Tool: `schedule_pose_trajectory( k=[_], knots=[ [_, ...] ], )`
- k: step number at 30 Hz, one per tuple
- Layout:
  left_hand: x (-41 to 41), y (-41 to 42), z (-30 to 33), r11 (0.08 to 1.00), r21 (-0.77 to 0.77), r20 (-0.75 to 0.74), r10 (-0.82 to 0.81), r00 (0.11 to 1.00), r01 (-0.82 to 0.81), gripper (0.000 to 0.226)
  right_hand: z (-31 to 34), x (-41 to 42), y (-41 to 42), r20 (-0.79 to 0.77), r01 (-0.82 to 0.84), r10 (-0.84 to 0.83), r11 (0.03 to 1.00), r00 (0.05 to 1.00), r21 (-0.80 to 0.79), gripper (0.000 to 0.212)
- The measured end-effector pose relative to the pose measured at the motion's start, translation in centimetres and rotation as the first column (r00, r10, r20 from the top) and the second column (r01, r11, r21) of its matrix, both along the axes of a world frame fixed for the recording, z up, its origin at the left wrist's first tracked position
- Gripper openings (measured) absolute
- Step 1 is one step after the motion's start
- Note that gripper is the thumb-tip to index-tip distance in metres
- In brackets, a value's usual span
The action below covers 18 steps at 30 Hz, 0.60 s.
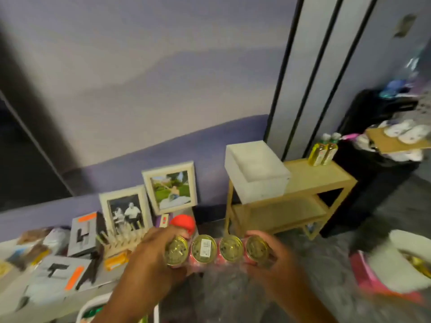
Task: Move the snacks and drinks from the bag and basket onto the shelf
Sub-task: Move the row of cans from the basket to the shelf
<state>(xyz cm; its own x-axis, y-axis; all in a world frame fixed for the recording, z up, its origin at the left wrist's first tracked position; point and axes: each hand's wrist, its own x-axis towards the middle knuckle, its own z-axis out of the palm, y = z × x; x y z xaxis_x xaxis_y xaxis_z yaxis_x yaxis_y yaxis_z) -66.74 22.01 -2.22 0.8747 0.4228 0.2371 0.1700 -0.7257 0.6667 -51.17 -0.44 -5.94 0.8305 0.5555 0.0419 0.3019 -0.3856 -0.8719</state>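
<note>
Head view, looking down. Both hands hold a shrink-wrapped row of four cans [217, 251] — pink sides, gold tops facing up — in the air at near centre, above grey carpet. Left hand [151, 255] has fingers curled round the leftmost can; right hand [277, 259] is wrapped round the rightmost. One can top carries a white label.

Far right of the cans stands a light wooden shelf [326, 180], two tiers, against the wall. On its top: a white box [256, 173] at the left end, two yellow bottles [323, 152] at the far right corner. Lower tier looks bare, though blur makes it hard to tell.

Left side — a low table [14, 297] crowded with two framed photos [149, 199] leaning on the wall, grey cartons with orange stickers, a red cap [183, 223] just beyond the left hand.

White basket rim [93, 304] at the near edge. Near right, a white bag [401, 259] on something pink.
</note>
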Motion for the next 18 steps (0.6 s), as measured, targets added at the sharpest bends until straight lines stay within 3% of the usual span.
schedule_pose_trajectory(
  k=[7, 9, 12, 17, 18],
  knots=[
    [14.7, -6.1, 5.2, 0.987, 0.130, 0.070, -0.108, 0.992, 0.099, 0.081, 7.7, 11.3, -7.8, 0.066, 0.146, -0.146, 0.989, 0.987, 0.007, 0.050],
    [19.1, -7.3, 5.7, 0.979, 0.141, 0.087, -0.159, 0.983, 0.145, 0.075, 8.6, 14.9, -9.2, 0.032, 0.174, -0.174, 0.985, 0.984, 0.012, 0.047],
    [26.0, -8.3, 5.1, 0.983, 0.064, 0.066, -0.175, 0.982, 0.171, 0.059, 8.4, 21.1, -10.6, 0.025, 0.243, -0.243, 0.970, 0.970, 0.007, 0.053],
    [37.8, -9.7, 2.3, 0.979, -0.050, 0.039, -0.195, 0.980, 0.196, 0.054, 8.5, 32.5, -12.0, 0.004, 0.264, -0.265, 0.959, 0.964, -0.099, 0.073],
    [40.2, -10.2, 2.1, 0.978, -0.068, 0.028, -0.196, 0.980, 0.198, 0.055, 8.2, 34.7, -12.5, 0.011, 0.278, -0.279, 0.953, 0.960, -0.117, 0.069]
  ],
)
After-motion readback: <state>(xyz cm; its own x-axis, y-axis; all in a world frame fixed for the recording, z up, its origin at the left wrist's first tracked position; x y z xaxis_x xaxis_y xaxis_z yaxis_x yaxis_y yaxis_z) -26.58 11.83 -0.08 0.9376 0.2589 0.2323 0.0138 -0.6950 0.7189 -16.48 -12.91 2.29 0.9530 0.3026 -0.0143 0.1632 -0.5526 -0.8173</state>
